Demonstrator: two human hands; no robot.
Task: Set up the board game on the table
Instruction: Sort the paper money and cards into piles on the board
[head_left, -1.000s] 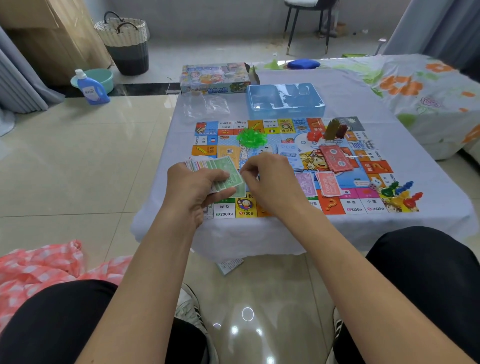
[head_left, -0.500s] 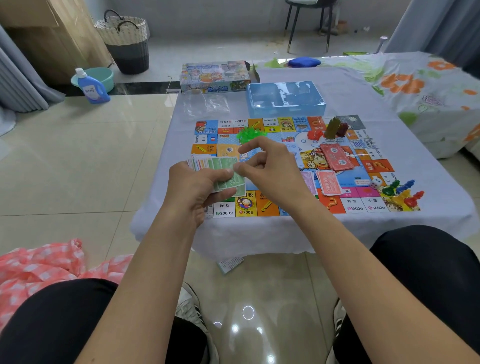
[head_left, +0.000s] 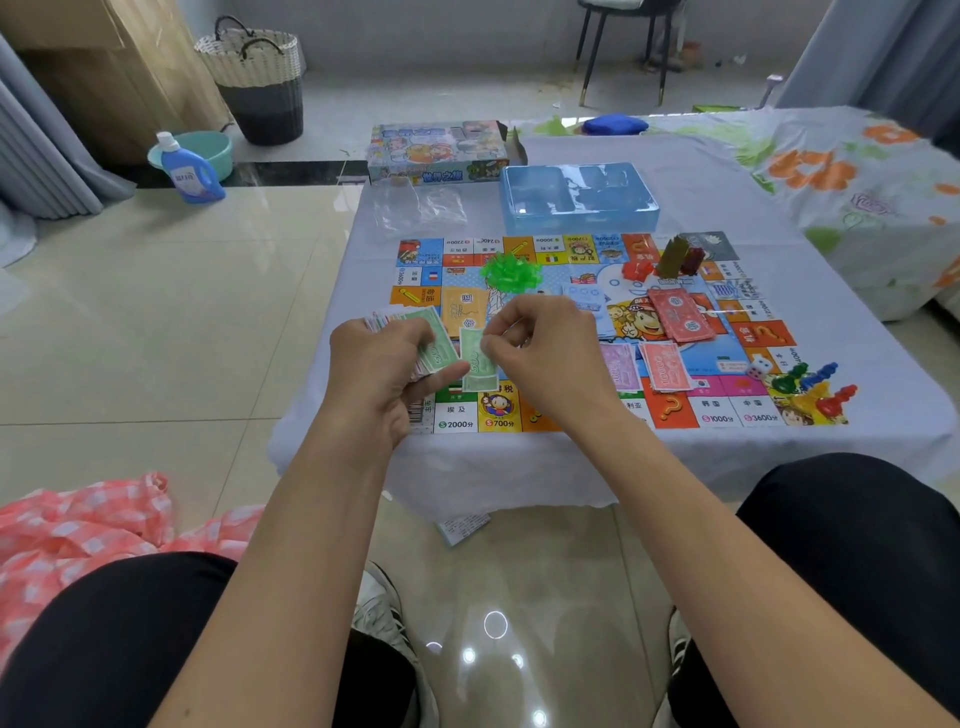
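Green paper money is what both hands are busy with. The left hand (head_left: 384, 364) grips a fanned stack of notes (head_left: 410, 332) with thumb across the top, held low over the near left edge of the board (head_left: 576, 332). The right hand (head_left: 545, 358) pinches a single green note (head_left: 475, 358) between thumb and fingertips, just beside that stack, the note hanging down over the bottom row of squares. It looks like sorting by colour, one bill at a time.

And plenty is already laid out! The board lies flat and open on the cloth-covered table (head_left: 831, 374). A pile of green houses (head_left: 511, 270) sits near the far left of it, red houses (head_left: 638, 270) and taller dark pieces (head_left: 680, 257) toward the far right. Separate money piles rest on the board: light blue (head_left: 587, 301), red (head_left: 678, 314), purple (head_left: 621, 366) and another red one (head_left: 665, 366) by the near edge. Pawns in green, blue, yellow and red (head_left: 810, 387) cluster at the near right corner, a white die (head_left: 758, 368) just beside them.

Beyond the board, the blue plastic tray (head_left: 579, 200) looks emptied, the game box (head_left: 439, 153) stands at the far edge, and clear wrappers (head_left: 421, 208) lie near it.

My read: well along. What is left is the green notes finding their own pile, plus whatever remains in that fan. Whether any cards are still to come, I cannot tell.
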